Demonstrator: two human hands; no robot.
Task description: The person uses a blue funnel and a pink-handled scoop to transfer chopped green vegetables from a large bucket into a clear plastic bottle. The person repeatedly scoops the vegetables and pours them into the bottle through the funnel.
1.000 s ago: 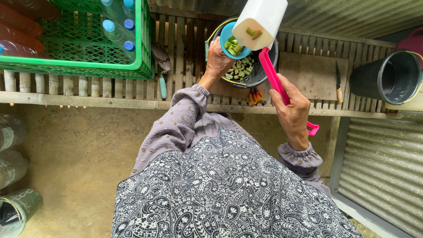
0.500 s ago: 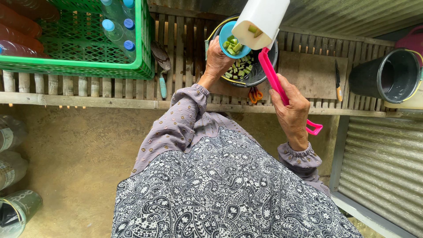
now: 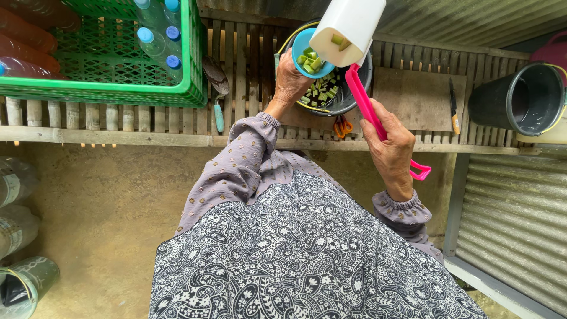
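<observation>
Slatted wooden bench (image 3: 236, 77) runs across the upper part of the head view, with bare concrete floor (image 3: 100, 195) below its near edge and corrugated metal sheeting (image 3: 520, 218) at the right; the person's patterned garment fills the lower centre.

Left hand (image 3: 290, 82) is closed around a small blue cup (image 3: 308, 56) holding green chopped pieces, held just above a dark bowl (image 3: 348, 94) near the middle of the bench; the bowl also contains green pieces.

Right hand (image 3: 393, 145) has its grip wrapped firmly around a pink handle (image 3: 369, 109); the handle leads up to a white box-shaped container (image 3: 348, 29), tilted mouth-down over the cup and bowl, with green pieces visible at its opening.

Green plastic crate (image 3: 118, 88) sits at the bench's far left corner; inside are clear bottles with blue caps (image 3: 155, 42); reddish-brown bottles (image 3: 26, 35) lie at its left side.

Flat board (image 3: 416, 97) lies right of the bowl; a knife with a yellowish handle (image 3: 453, 109) lies just beside its right edge; orange-handled scissors (image 3: 341, 127) rest near the bench's near edge under the bowl; a trowel-like tool with a pale blue handle (image 3: 217, 97) lies beside the crate.

Dark bucket (image 3: 522, 97) stands at the right end of the bench.
</observation>
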